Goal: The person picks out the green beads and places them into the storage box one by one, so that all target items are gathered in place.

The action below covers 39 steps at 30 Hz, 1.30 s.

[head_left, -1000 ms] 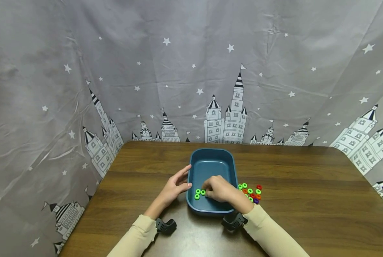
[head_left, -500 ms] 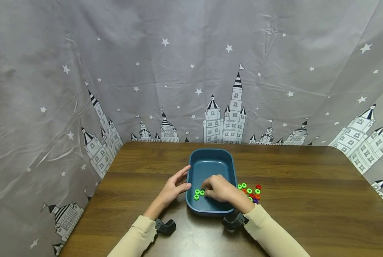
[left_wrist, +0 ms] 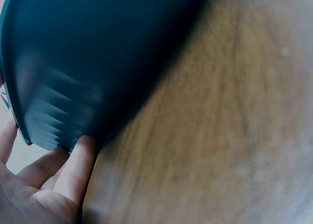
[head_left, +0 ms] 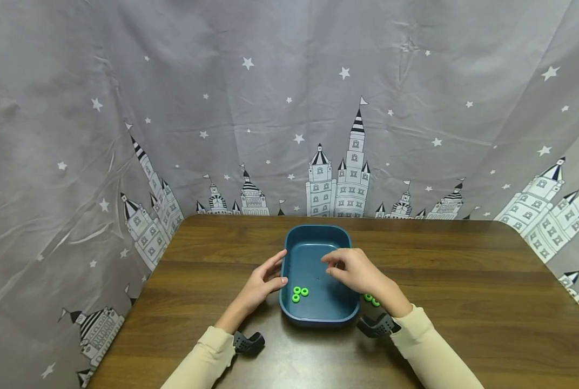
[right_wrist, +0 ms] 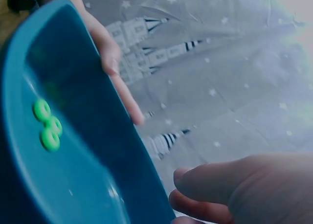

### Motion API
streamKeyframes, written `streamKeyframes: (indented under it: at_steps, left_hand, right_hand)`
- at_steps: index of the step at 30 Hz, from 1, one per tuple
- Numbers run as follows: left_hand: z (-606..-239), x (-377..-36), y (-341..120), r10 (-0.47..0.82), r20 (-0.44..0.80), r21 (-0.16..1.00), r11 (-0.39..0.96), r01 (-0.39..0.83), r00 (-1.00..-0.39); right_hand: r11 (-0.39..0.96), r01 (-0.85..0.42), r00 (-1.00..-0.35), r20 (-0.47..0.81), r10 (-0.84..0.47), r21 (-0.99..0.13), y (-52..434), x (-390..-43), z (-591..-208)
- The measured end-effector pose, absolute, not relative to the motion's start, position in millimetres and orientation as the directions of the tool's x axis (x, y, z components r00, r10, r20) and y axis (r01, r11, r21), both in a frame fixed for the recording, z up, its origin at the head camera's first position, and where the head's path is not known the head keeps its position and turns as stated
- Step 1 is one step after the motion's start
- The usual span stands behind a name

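Note:
A deep blue rectangular tray [head_left: 317, 319] stands on the table with three small green rings [head_left: 296, 292] close together on its floor, toward the near left. My left hand [head_left: 262, 280] rests against the tray's left side. Its straight fingers [left_wrist: 78, 168] touch the outer wall, and the thumb lies at the rim. Over the right part of the tray is my right hand [head_left: 355, 267], raised above the floor with loosely bent fingers and nothing visible between them. The right wrist view shows its fingertips past the tray's edge, apart from the green rings.
Right of the tray, a couple of other green rings [head_left: 372, 300] show on the wooden table [head_left: 455, 281], partly covered by my right forearm. A grey curtain [head_left: 270, 81] printed with castles and stars hangs behind the table.
My right hand has lifted off the tray floor beside the green rings and moved right and away from me. Its forearm now covers most of the loose coloured rings. The left hand stays put.

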<state>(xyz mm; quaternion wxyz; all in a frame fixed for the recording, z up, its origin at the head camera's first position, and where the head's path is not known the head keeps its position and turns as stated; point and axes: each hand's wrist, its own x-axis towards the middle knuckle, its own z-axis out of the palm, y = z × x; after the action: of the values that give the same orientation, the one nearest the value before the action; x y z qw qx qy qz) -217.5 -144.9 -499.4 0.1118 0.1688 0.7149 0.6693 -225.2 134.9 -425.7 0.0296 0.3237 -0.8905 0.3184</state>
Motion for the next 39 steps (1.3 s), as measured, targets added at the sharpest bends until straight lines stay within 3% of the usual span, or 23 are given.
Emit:
streamKeyframes:
  at_steps: [14, 39]
  left_hand:
    - [-499, -217, -146, 0.388, 0.066, 0.995, 0.047, 0.091, -0.919]
    - [-505, -220, -147, 0.402, 0.088, 0.993, 0.04, 0.114, -0.911]
  right_hand:
    - [0.658, -0.492, -0.869, 0.288, -0.401, -0.57, 195, -223, -434]
    - [0.734, -0.44, -0.895, 0.186, -0.406, -0.517, 219, -231, -463]
